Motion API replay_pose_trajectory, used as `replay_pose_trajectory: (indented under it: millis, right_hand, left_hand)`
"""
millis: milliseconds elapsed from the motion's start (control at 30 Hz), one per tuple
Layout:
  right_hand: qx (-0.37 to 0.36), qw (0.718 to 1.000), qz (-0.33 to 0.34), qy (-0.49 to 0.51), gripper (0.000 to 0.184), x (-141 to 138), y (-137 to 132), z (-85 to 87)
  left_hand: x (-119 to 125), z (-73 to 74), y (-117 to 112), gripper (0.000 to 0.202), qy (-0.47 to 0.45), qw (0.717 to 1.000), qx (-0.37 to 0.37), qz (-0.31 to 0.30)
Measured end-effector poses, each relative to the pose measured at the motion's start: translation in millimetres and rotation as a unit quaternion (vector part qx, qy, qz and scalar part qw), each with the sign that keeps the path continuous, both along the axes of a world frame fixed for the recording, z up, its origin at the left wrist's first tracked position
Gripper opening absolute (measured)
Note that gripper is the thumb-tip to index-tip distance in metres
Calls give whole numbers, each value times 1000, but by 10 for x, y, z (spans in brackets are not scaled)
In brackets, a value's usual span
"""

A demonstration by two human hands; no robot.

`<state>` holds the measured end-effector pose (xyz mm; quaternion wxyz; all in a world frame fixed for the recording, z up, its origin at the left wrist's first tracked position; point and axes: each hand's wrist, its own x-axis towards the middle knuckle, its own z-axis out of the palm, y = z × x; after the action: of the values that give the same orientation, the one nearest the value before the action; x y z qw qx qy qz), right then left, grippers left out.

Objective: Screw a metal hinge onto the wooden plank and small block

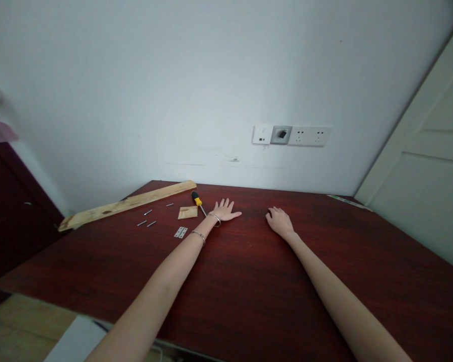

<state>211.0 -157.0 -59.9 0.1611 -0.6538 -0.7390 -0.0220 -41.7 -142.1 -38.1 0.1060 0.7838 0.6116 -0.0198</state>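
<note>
My left hand (224, 211) lies palm down on the dark red table, its fingers spread and nothing in it. Two thin bangles circle that wrist and forearm. Just left of it is a screwdriver (197, 199) with a yellow and black handle; its shaft tip is partly hidden by my wrist. Beside that sit a small wooden block (187, 212) and a metal hinge (180, 232). Several screws (151, 223) are scattered farther left. My right hand (280, 221) rests on the table to the right, fingers loosely bent, with no object visible in it.
A long wooden board (128, 204) lies slantwise along the table's (230, 281) left side. At the back right edge is a narrow printed strip (349, 202). The wall behind carries a row of sockets (305, 136); a white door (426, 166) stands at right.
</note>
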Motion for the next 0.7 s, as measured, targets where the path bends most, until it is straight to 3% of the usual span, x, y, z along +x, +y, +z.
replay_pose_trajectory:
  millis: [700]
  right_hand:
    - [-1, 1000, 4, -4, 45, 3, -8, 8]
  left_hand:
    - [5, 14, -69, 95, -11, 1000, 12, 4]
